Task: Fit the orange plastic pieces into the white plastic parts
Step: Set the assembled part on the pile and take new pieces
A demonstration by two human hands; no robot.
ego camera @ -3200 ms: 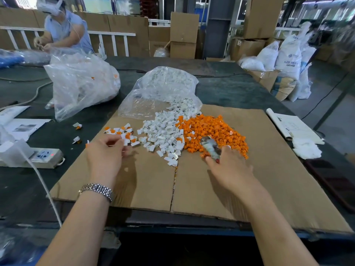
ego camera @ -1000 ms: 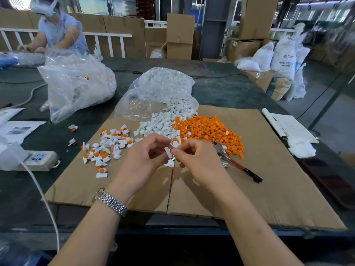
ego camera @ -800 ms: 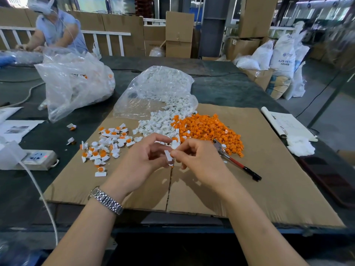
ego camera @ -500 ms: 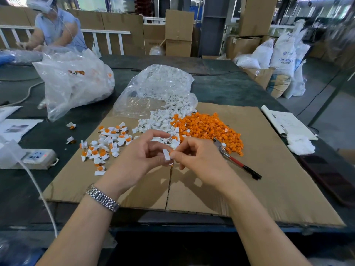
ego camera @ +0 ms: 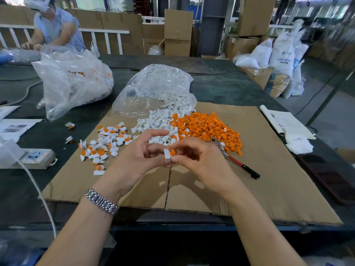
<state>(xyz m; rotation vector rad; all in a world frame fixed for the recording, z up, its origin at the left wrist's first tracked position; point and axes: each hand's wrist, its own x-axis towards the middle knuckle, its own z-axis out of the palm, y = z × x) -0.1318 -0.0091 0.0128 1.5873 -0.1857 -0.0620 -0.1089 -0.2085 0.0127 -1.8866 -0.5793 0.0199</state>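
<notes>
Above the cardboard sheet (ego camera: 265, 181), my left hand (ego camera: 138, 160) pinches a small white plastic part (ego camera: 167, 153). My right hand (ego camera: 199, 162) pinches an orange piece (ego camera: 172, 152) that touches the white part's right side. A heap of loose orange pieces (ego camera: 207, 127) lies behind my hands on the right. Loose white parts (ego camera: 159, 121) spill beside it from a clear bag (ego camera: 155, 87). White parts with orange pieces in them (ego camera: 103, 143) are scattered at the left of the cardboard.
Red-handled pliers (ego camera: 236, 162) lie on the cardboard right of my hands. A second clear bag (ego camera: 71, 81) stands back left. A power strip (ego camera: 36, 156) and cable lie at the left. Papers (ego camera: 284, 121) and a white cloth (ego camera: 297, 144) lie at the right. Another person (ego camera: 53, 27) works at the far left.
My right hand let go of the pliers, which now lie on the cardboard. Both hands came together in front of the heaps, and an orange piece now shows against the white part.
</notes>
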